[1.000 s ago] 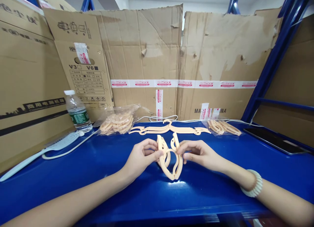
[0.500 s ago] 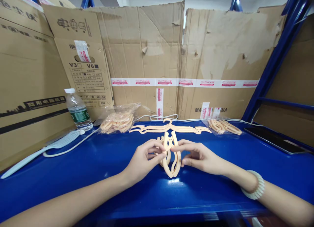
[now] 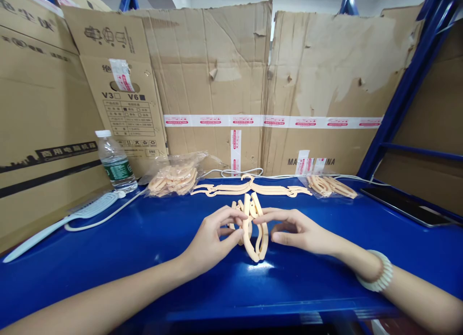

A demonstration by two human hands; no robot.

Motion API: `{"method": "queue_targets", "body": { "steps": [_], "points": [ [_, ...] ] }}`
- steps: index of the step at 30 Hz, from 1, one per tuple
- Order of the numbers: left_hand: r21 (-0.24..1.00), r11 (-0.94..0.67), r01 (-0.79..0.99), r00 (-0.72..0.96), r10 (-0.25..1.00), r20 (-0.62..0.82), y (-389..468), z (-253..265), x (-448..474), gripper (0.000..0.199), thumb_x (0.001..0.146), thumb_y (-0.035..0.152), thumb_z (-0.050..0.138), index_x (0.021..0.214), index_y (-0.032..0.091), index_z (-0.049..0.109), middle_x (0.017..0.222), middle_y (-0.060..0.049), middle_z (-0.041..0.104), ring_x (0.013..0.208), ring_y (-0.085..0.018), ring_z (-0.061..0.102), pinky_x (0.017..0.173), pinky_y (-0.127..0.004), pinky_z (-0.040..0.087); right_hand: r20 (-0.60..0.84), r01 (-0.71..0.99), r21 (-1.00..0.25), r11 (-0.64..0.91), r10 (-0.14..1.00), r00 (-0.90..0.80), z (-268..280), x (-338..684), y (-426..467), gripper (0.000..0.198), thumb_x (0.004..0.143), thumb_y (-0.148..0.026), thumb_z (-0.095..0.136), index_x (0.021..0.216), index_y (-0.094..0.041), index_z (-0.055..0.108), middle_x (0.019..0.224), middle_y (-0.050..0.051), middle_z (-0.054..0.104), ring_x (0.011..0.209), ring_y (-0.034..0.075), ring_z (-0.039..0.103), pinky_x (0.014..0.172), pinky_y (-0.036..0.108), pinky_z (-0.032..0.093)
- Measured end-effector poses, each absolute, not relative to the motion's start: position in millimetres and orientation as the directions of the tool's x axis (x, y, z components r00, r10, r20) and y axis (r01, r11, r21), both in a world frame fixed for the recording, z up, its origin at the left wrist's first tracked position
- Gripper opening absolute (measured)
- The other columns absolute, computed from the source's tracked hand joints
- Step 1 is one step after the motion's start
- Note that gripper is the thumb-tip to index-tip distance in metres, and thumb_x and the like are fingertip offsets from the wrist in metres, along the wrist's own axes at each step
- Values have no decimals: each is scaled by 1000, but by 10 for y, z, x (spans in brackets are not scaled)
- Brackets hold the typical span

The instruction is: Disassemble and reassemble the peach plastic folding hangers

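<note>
A cream folding clothes hanger (image 3: 264, 229), folded into a narrow loop, stands near the middle of the blue table. My left hand (image 3: 213, 233) has thumb and fingertips closed on its left arm. From the other side, my right hand (image 3: 302, 231) reaches over with the index fingertip touching the hanger; its thumb is apart from the right arm, and the fingers are spread. Just behind, partly hidden by my left fingers, is another folded cream hanger (image 3: 234, 207). Farther back, unfolded cream hangers (image 3: 224, 188) lie stacked, hook pointing away.
At the back left are a bag of cream hangers (image 3: 173, 178), a water bottle (image 3: 119, 168) and a pale hairbrush (image 3: 96, 205). Another bagged set of hangers (image 3: 331, 186) and a black tablet-like device (image 3: 405, 207) lie right. Cardboard panels (image 3: 213, 84) and a white cable (image 3: 217, 171) line the back.
The folded hanger has shifted slightly right and its two arms sit a little differently. My right thumb has drawn away from its right arm. My left hand stays at the left arm.
</note>
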State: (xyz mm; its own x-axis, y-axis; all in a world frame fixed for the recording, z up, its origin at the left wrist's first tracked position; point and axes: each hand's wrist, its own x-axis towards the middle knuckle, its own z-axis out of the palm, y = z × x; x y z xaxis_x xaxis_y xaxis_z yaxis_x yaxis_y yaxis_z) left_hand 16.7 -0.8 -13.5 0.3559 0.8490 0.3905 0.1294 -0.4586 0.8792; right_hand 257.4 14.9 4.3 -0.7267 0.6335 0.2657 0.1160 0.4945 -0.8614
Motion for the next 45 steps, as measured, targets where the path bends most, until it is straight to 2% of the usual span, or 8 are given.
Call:
{"method": "queue_targets", "body": {
  "steps": [4,8,12,17,21,28,35,45],
  "points": [
    [831,-533,158,447,789,421,-8,-115,151,30,82,13,59,110,23,62,111,-5,63,113,-22,61,104,-36,47,226,84,-913,400,665,-712,16,2591,206,36,90,-39,64,123,-25,65,127,9,56,102,21,61,75,27,53],
    [693,-660,291,464,731,501,-2,-104,112,33,83,8,52,112,22,58,114,-6,62,111,-23,59,100,-40,48,215,162,-917,365,792,-571,-52,2632,319,42,86,-42,66,120,-17,66,112,10,63,85,18,62,67,28,52],
    [473,-764,440,593,642,486,-25,-97,85,30,86,10,53,114,21,56,120,-8,60,115,-24,54,101,-42,44,253,389,-790,474,830,-497,-74,2664,345,43,85,-40,64,121,-16,65,118,12,60,100,24,59,80,34,51],
    [341,-803,490,700,595,395,-45,-129,67,25,91,12,49,114,20,58,125,-8,57,120,-24,49,104,-41,41,258,539,-585,606,769,-585,-71,2645,266,48,86,-37,62,132,-20,56,108,8,55,89,21,59,82,36,50],
    [317,-810,493,716,585,381,-24,-163,52,25,94,12,46,115,20,57,123,-8,57,119,-22,50,104,-38,41,255,568,-483,666,728,-636,-92,2656,261,56,90,-43,60,139,-21,48,110,8,51,103,23,54,98,40,43],
    [321,-811,489,707,584,400,-6,-166,37,24,93,11,47,112,21,57,122,-7,56,120,-22,48,106,-38,40,247,618,-328,714,696,-674,-104,2684,276,56,91,-51,57,139,-22,49,110,10,50,105,25,51,98,43,42],
    [326,-779,536,672,627,394,22,-176,33,22,90,12,50,110,19,57,125,-10,53,122,-25,46,107,-42,40,317,639,-317,701,713,-625,-183,2653,371,58,88,-52,62,135,-17,52,115,13,54,105,28,51,95,46,44],
    [324,-766,555,669,642,373,70,-168,-9,23,89,16,53,112,21,56,129,-11,49,127,-27,43,108,-45,38,394,648,-365,669,741,-544,-186,2570,411,44,82,-45,73,114,-18,61,106,10,63,98,26,56,88,41,47]
  ]
}}
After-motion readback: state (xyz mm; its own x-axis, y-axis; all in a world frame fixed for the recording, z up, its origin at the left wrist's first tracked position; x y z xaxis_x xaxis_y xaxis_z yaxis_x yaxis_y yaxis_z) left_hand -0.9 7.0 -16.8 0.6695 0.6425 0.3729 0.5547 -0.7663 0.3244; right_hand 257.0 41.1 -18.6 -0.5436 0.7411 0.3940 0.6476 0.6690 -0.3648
